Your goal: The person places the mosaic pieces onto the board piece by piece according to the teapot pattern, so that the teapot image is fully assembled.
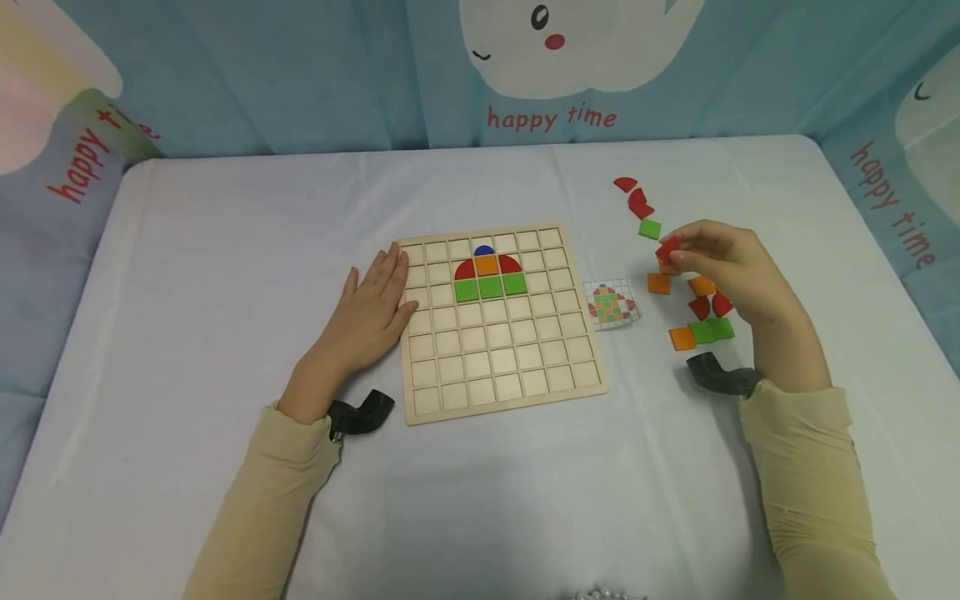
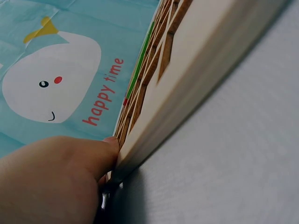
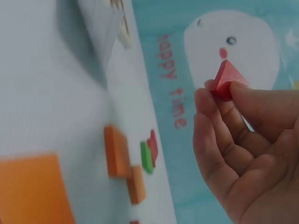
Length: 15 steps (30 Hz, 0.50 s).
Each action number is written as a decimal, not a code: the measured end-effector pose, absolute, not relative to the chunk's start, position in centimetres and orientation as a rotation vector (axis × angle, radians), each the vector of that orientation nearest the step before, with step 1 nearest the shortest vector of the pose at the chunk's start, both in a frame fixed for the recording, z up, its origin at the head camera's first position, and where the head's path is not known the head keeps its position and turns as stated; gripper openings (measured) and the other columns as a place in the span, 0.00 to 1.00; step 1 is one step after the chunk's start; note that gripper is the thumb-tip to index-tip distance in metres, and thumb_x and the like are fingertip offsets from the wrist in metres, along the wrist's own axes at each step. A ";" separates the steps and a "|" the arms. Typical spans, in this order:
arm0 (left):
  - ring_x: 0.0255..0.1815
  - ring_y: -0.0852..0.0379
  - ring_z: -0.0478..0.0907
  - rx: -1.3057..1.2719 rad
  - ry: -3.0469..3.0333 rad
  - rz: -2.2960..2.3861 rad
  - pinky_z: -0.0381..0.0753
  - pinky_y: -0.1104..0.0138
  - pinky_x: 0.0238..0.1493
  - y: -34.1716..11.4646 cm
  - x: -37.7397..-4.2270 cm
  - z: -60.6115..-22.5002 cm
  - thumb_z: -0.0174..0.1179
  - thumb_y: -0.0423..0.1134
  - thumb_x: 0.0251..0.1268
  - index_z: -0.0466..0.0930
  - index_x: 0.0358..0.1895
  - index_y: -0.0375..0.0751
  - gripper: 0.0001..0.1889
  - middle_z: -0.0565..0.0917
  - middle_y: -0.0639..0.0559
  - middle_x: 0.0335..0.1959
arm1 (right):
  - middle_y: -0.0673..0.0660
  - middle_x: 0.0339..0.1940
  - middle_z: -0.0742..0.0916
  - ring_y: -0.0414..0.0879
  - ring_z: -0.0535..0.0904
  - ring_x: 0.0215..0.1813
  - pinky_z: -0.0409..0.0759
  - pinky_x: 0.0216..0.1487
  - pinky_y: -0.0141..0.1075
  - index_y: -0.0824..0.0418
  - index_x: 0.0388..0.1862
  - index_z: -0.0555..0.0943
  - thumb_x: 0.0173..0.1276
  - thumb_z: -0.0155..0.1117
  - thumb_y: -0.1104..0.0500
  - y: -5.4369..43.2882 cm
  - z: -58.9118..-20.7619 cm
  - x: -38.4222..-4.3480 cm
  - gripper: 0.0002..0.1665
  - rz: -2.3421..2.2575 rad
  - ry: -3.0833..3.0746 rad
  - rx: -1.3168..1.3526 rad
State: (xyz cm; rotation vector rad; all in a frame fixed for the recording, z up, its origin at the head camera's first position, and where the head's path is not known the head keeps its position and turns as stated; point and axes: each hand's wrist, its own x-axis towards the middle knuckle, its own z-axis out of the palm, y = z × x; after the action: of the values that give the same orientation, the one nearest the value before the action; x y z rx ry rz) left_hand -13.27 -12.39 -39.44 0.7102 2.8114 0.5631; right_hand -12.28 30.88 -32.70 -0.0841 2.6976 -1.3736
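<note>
My right hand (image 1: 723, 262) pinches a red tile (image 3: 229, 77) between thumb and fingertips, above the loose pieces right of the board. One pointed corner of that tile sticks out past the fingers in the right wrist view. My left hand (image 1: 363, 312) rests along the left edge of the wooden grid board (image 1: 506, 406), fingers straight, with fingertips and thumb at the rim. On the board lie a blue half-round tile (image 1: 483, 250), an orange square (image 1: 487, 265) between two red quarter-circle tiles (image 1: 465, 269), and a row of green squares (image 1: 490, 287) below them.
A small pattern card (image 1: 632, 315) lies against the board's right side. Loose tiles are scattered farther right: red ones (image 1: 625, 183), a green square (image 1: 650, 228), orange squares (image 1: 658, 284) and overlapping green squares (image 1: 722, 328). A beaded item (image 1: 600, 595) shows at the near edge.
</note>
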 end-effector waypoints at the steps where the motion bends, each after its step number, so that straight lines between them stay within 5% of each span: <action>1: 0.76 0.46 0.33 0.712 2.813 0.563 0.29 0.47 0.70 -12.4 -13.3 -39.5 0.36 0.47 0.77 0.36 0.74 0.32 0.33 0.36 0.42 0.76 | 0.50 0.37 0.87 0.42 0.83 0.41 0.75 0.44 0.25 0.65 0.48 0.77 0.69 0.59 0.60 30.7 -32.6 -12.2 0.12 -1.386 2.687 -0.083; 8: 0.76 0.46 0.33 0.717 2.822 0.554 0.29 0.47 0.70 -12.5 -13.3 -39.7 0.36 0.49 0.77 0.36 0.74 0.33 0.34 0.36 0.42 0.76 | 0.45 0.36 0.85 0.41 0.83 0.40 0.76 0.43 0.24 0.69 0.49 0.77 0.68 0.60 0.61 28.5 -32.2 -12.6 0.14 -1.418 2.628 -0.136; 15: 0.76 0.46 0.32 0.721 2.820 0.548 0.29 0.47 0.70 -12.6 -13.2 -39.5 0.35 0.49 0.77 0.35 0.74 0.33 0.34 0.35 0.42 0.76 | 0.50 0.34 0.84 0.41 0.81 0.38 0.76 0.43 0.28 0.69 0.47 0.78 0.67 0.62 0.61 25.8 -31.9 -14.0 0.14 -1.388 2.609 -0.231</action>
State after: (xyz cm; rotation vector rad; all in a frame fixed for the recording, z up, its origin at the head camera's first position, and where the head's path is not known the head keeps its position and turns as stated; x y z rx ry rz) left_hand -13.23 -12.60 -39.53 0.7210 2.8203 0.5483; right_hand -14.01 25.76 -31.90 -0.2310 2.6087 -1.3877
